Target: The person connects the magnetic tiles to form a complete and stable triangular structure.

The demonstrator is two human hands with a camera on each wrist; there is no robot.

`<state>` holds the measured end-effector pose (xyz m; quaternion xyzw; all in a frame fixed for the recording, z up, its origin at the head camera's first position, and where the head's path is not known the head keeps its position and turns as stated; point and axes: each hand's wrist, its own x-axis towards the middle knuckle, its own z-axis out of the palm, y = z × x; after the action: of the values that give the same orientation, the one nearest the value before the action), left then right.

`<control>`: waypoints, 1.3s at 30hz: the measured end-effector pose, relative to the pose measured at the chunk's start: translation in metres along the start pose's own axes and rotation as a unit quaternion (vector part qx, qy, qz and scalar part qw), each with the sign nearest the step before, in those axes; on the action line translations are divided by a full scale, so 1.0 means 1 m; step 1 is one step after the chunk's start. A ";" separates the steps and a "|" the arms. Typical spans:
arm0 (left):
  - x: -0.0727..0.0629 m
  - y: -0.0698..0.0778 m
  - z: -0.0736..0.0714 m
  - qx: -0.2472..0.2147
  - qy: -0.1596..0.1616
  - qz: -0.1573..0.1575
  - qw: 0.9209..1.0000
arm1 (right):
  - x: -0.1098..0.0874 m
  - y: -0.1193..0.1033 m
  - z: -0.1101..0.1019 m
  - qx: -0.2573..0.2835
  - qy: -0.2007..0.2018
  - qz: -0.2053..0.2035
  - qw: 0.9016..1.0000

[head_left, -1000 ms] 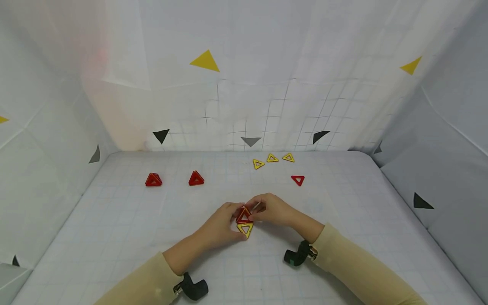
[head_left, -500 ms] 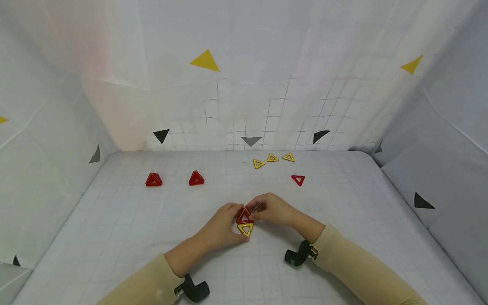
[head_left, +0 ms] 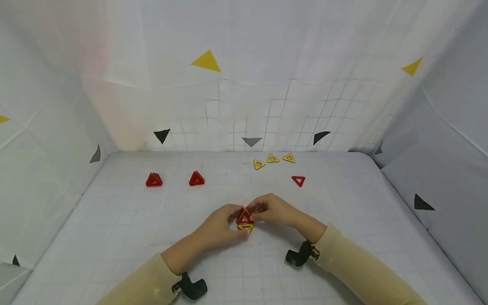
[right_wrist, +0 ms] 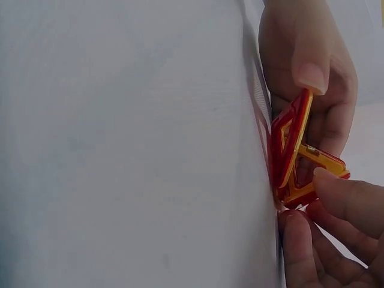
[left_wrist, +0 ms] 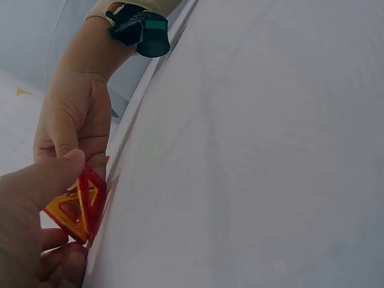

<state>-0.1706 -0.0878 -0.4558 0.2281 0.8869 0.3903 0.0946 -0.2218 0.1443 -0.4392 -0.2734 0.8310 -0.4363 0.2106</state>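
Observation:
My left hand and right hand hold a small group of triangular magnetic tiles at mid-table. A red triangle tile leans upright at the far side of the group, and the right thumb and fingers pinch it at its right. Joined along its lower edge, a yellow triangle tile slopes up toward the person. The left thumb presses that sloping tile's tip, while the left fingers curl around the group's far left. From the right wrist, the sloping tile shows a red face and yellow edge.
Two red tile pyramids stand at the left, one outer and one inner. Three yellow triangles lie near the back edge, with a single red triangle nearer on the right. White fabric walls enclose the table.
The left thumb has pushed the yellow tile's tip up and away from the person, so the tile now looks shorter in the head view. The right hand stays nearly still.

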 end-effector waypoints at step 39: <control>0.006 -0.003 0.005 -0.067 0.066 0.001 0.996 | -0.002 -0.001 0.002 0.051 -0.003 0.007 0.999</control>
<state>-0.1756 -0.0834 -0.4614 0.1961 0.8628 0.4633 0.0500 -0.2188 0.1440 -0.4398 -0.2582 0.8090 -0.4754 0.2300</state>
